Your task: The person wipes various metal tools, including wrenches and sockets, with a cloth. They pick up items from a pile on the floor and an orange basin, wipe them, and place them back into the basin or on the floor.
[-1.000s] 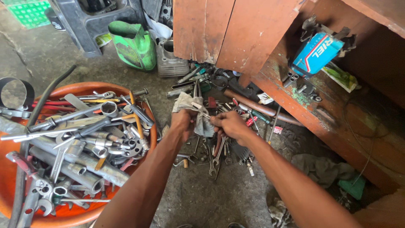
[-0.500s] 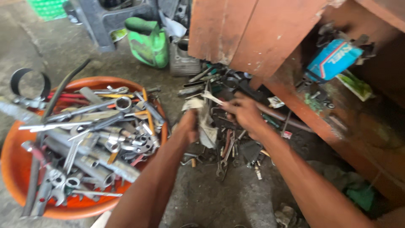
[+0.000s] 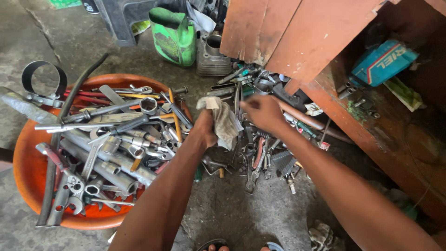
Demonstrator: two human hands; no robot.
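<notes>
Our left hand (image 3: 206, 130) is closed around a grey rag (image 3: 224, 122), which bunches above the fist and hangs loose to its right, so the cloth is pinched at one end and free to wipe with. Our right hand (image 3: 261, 111) sits just right of the rag with its fingers curled in; we cannot tell whether it pinches a small tool or only hovers, since the fingertips are hidden. Under and beyond both hands lies a heap of pliers (image 3: 258, 160) and small tools on the floor, within easy reach. Left of the left hand stands an orange basin (image 3: 29, 173) heaped with wrenches, sockets and long steel bars, some overhanging its rim because they are too long to lie inside. Well beyond the hands a green jug (image 3: 174, 36) stands upright, and a blue box (image 3: 382, 61) rests on the shelf to the right
</notes>
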